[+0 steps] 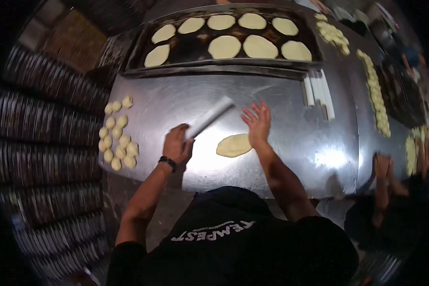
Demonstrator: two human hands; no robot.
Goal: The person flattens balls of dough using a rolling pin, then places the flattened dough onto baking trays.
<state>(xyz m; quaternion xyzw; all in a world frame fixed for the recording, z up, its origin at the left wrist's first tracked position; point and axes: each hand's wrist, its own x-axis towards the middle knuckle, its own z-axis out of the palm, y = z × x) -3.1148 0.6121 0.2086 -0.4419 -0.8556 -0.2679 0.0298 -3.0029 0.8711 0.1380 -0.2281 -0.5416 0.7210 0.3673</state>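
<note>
My left hand [178,144] is wrapped round the near end of a white rolling pin [209,117], which slants up and to the right above the metal table. My right hand [259,125] has its fingers spread and holds nothing. Just left of its wrist, a flat oval of dough [234,145] lies on the table, its right edge close to the wrist. Several dough balls [124,141] sit in a group at the table's left side. Beyond the hands, a dark tray [190,68] holds several flat dough rounds [224,47].
White bars [325,95] lie at the table's right, near the tray. Rows of dough pieces [375,95] line the far right. A co-worker's hands [383,166] are at the lower right. Stacked trays [47,162] stand along the left.
</note>
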